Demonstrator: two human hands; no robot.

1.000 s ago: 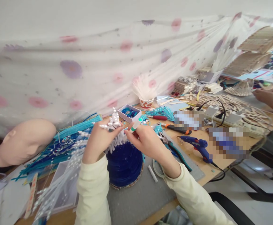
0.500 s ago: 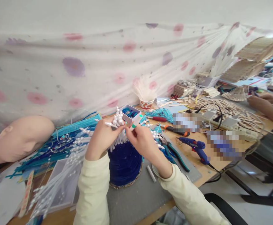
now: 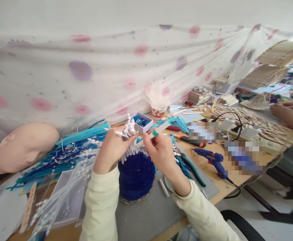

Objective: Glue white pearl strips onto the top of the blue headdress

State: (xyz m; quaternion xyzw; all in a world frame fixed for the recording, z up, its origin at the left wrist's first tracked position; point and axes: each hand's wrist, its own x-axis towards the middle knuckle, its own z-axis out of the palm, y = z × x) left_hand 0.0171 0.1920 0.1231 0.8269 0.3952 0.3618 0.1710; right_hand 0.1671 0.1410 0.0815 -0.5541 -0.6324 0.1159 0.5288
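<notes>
My left hand (image 3: pixel 112 147) pinches a white pearl-bead spray (image 3: pixel 129 127) that rises above the top edge of a dark blue velvet cap-like piece (image 3: pixel 135 177). White looped trim (image 3: pixel 127 154) rings the upper part of that piece, and a beaded band runs along its lower edge. In my right hand (image 3: pixel 161 154) is a white marker (image 3: pixel 164 126) with green bands, slanting with its lower end toward the pearl spray. Whether that end touches the spray I cannot tell. The pen's white cap (image 3: pixel 163 188) seems to lie on the grey mat (image 3: pixel 146 217).
To the right lie pliers (image 3: pixel 193 170), a blue hot glue gun (image 3: pixel 213 159) with its cord, and a power strip (image 3: pixel 257 140). Pearl stems (image 3: pixel 61 197) and a mannequin head (image 3: pixel 33 144) occupy the left. Another person's hands (image 3: pixel 286 112) are at far right.
My right hand has shifted slightly right and down, and more of the marker shows, slanting more flatly. My left hand keeps its pinch on the pearl spray. The view has shifted slightly.
</notes>
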